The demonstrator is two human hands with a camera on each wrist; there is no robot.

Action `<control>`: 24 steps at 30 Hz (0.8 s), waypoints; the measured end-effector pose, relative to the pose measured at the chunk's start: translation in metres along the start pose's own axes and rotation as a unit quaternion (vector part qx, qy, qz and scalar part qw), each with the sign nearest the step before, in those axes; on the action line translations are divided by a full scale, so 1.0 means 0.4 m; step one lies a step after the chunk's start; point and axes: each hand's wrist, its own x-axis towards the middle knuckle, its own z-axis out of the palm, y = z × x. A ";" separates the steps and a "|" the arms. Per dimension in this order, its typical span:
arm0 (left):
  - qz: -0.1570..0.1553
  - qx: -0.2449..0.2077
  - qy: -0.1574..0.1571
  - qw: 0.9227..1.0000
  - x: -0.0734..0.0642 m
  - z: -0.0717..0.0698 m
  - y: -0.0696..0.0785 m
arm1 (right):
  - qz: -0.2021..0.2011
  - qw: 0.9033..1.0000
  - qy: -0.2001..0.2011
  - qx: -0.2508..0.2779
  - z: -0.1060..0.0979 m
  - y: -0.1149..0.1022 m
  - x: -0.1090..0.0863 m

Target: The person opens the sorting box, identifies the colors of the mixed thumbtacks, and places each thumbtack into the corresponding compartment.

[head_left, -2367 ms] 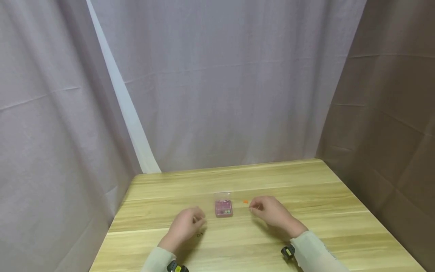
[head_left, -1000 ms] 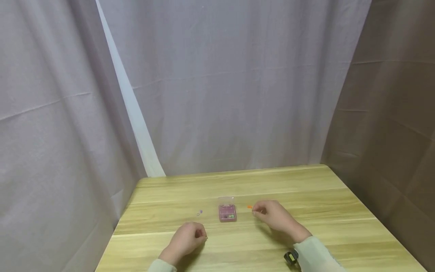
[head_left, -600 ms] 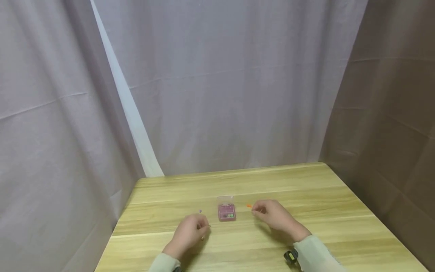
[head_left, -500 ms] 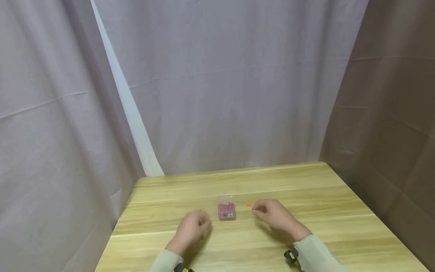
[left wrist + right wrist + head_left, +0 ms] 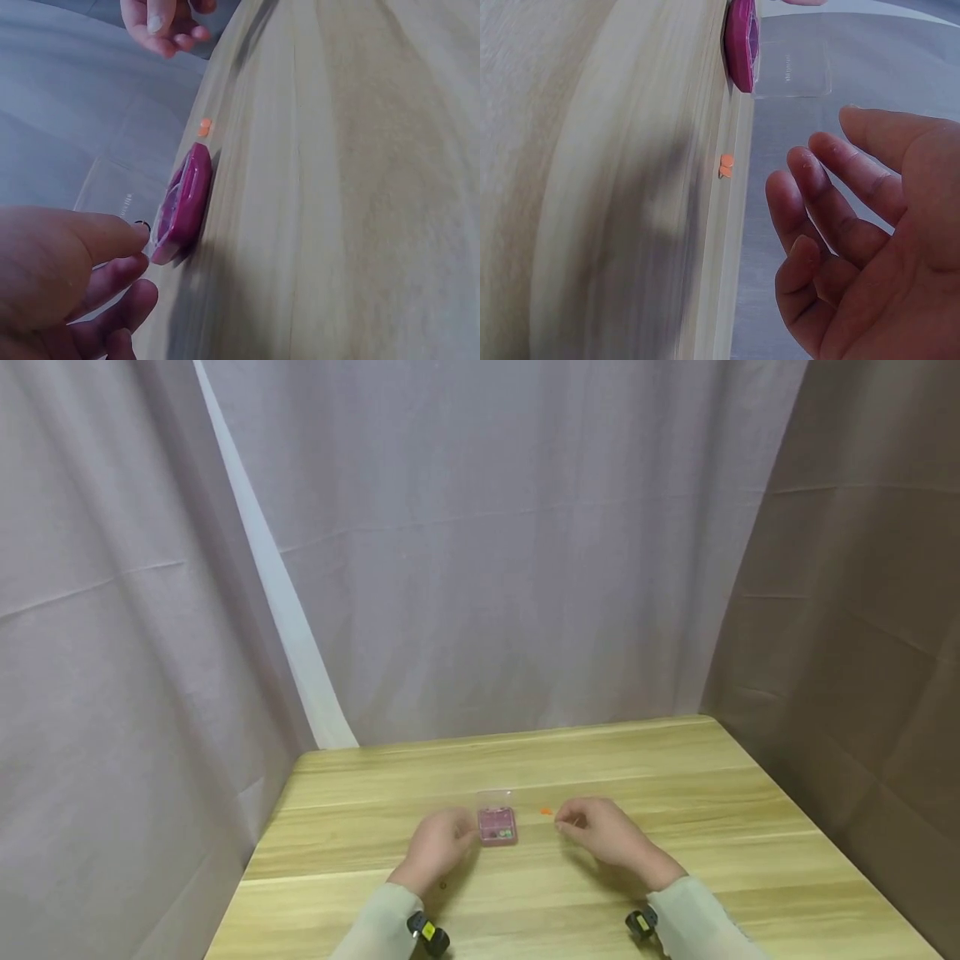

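Observation:
A pink pill box [image 5: 497, 837] stands on the table with its clear lid [image 5: 795, 69] tipped back. In its front compartments are small green pieces [image 5: 505, 833] and a dark one. My left hand [image 5: 442, 840] is at the box's left side, thumb and forefinger pinching a small dark ring [image 5: 142, 224] right by the rim. My right hand [image 5: 603, 832] hovers right of the box, fingers loosely curled and holding nothing. Between it and the box lie small orange pieces [image 5: 726, 166].
On the wooden table [image 5: 600, 752], a tiny dark ring-like thing [image 5: 442, 886] lies below the left wrist. Grey curtains [image 5: 495, 568] hang behind the table and along both sides.
My left hand picked up a small thing nearer the front edge, then moved forward and right to the box. It now covers the spot of the small purple piece. The right hand stays put.

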 end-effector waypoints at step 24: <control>-0.017 -0.024 -0.018 0.999 0.019 0.023 -0.011 | 0.000 1.000 -0.007 0.001 -0.002 0.002 -0.001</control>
